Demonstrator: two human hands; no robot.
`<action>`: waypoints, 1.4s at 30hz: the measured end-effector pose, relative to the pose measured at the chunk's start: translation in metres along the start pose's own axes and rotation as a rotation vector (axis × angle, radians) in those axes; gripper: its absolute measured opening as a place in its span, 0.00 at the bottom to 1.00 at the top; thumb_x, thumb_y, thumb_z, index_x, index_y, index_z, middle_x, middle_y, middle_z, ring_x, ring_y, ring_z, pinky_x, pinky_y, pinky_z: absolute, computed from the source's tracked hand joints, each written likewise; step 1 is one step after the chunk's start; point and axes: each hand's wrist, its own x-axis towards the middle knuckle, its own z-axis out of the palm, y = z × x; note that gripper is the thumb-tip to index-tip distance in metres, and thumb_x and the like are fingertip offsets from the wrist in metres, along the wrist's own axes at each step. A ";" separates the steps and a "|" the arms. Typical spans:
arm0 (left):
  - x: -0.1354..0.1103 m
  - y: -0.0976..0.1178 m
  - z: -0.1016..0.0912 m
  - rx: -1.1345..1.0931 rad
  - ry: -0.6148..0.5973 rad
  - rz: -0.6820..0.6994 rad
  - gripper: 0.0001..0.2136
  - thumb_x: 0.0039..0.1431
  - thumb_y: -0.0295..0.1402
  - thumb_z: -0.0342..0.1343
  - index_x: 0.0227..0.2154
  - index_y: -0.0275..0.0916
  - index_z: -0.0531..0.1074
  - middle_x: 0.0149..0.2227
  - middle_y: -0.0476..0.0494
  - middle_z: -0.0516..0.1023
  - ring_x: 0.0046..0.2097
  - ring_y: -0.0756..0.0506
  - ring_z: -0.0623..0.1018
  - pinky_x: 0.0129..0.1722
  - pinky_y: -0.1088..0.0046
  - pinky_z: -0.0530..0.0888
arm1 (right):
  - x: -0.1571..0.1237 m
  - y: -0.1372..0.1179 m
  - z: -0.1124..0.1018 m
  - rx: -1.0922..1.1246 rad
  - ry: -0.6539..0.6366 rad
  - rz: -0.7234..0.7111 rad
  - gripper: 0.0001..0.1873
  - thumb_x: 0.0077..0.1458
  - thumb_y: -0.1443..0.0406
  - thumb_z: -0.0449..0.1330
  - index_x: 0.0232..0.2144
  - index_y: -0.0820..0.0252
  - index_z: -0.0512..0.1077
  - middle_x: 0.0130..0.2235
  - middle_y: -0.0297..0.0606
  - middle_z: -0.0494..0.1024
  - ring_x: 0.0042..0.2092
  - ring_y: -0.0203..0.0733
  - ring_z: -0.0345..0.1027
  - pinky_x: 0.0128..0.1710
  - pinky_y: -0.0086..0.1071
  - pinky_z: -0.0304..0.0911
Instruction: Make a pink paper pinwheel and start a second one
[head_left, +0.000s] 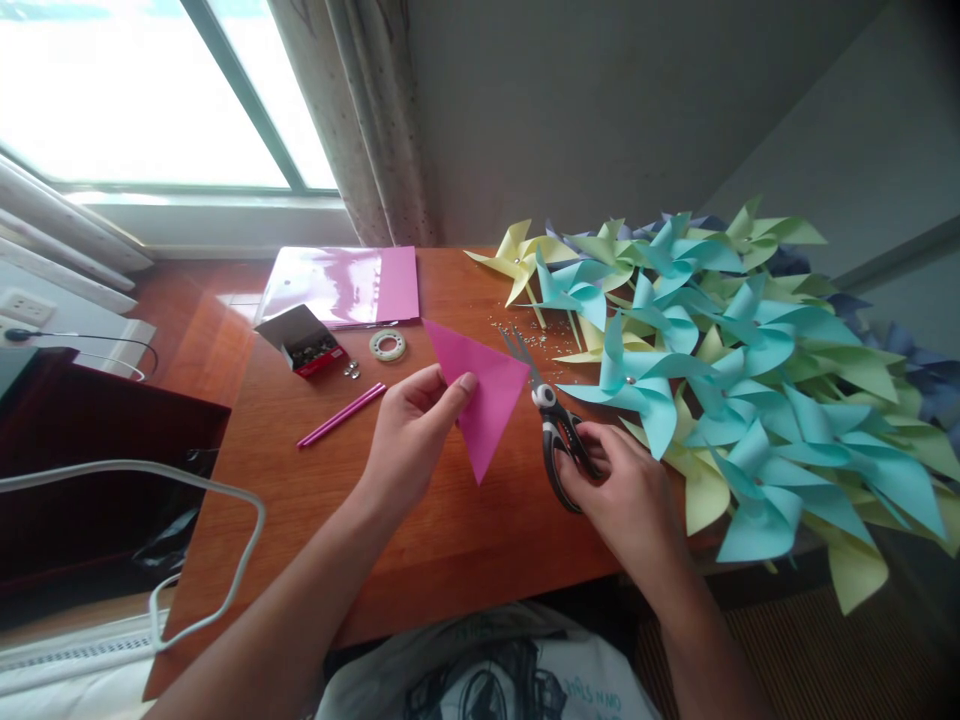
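Observation:
Between thumb and fingers, my left hand (420,425) pinches a pink piece of paper (491,390) folded into a triangle, held up over the table. My right hand (619,480) has its fingers in the handles of black and grey scissors (551,405). Their blades are spread apart and point away from me, just right of the paper's corner and not touching it. Left of my left hand lie pink sticks (341,416), a roll of tape (387,345), and a small red and black box (307,350) with small dark items inside.
A pile of finished paper pinwheels (750,330) in turquoise, yellow, green and purple covers the table's right side. Pink sheets in a clear sleeve (345,285) lie at the back left. Tiny scraps (525,340) are scattered near the blades. A white cable (255,540) crosses the left edge.

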 end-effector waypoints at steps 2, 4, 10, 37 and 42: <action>0.000 0.001 0.000 0.007 0.007 0.008 0.10 0.58 0.40 0.63 0.29 0.38 0.77 0.26 0.51 0.74 0.26 0.52 0.66 0.25 0.78 0.62 | 0.000 -0.003 -0.003 0.382 -0.122 0.138 0.21 0.53 0.52 0.65 0.43 0.61 0.73 0.41 0.47 0.81 0.39 0.49 0.78 0.41 0.42 0.74; 0.000 0.001 -0.001 0.027 0.011 0.010 0.10 0.58 0.40 0.63 0.30 0.38 0.77 0.27 0.50 0.75 0.27 0.51 0.67 0.26 0.77 0.63 | 0.000 -0.007 -0.006 0.653 -0.212 0.208 0.22 0.52 0.50 0.66 0.41 0.59 0.73 0.40 0.44 0.81 0.37 0.46 0.77 0.38 0.38 0.74; -0.001 0.001 0.001 0.067 0.013 0.044 0.12 0.57 0.43 0.63 0.32 0.38 0.78 0.30 0.48 0.78 0.29 0.50 0.70 0.28 0.76 0.65 | -0.002 -0.021 -0.007 0.869 -0.427 0.173 0.25 0.52 0.43 0.63 0.32 0.58 0.72 0.30 0.37 0.74 0.30 0.41 0.68 0.32 0.36 0.67; -0.001 0.000 0.001 0.038 0.040 0.097 0.07 0.58 0.37 0.64 0.33 0.38 0.80 0.31 0.48 0.77 0.31 0.52 0.69 0.29 0.80 0.66 | 0.004 -0.025 -0.001 0.789 -0.354 0.360 0.25 0.39 0.51 0.76 0.31 0.60 0.72 0.30 0.32 0.73 0.30 0.33 0.64 0.32 0.27 0.65; 0.000 -0.001 0.001 0.054 0.038 0.095 0.08 0.58 0.37 0.64 0.32 0.37 0.80 0.31 0.49 0.77 0.30 0.52 0.68 0.29 0.80 0.65 | 0.005 -0.026 0.000 0.787 -0.361 0.369 0.25 0.38 0.52 0.76 0.31 0.60 0.72 0.31 0.32 0.73 0.30 0.32 0.64 0.32 0.27 0.65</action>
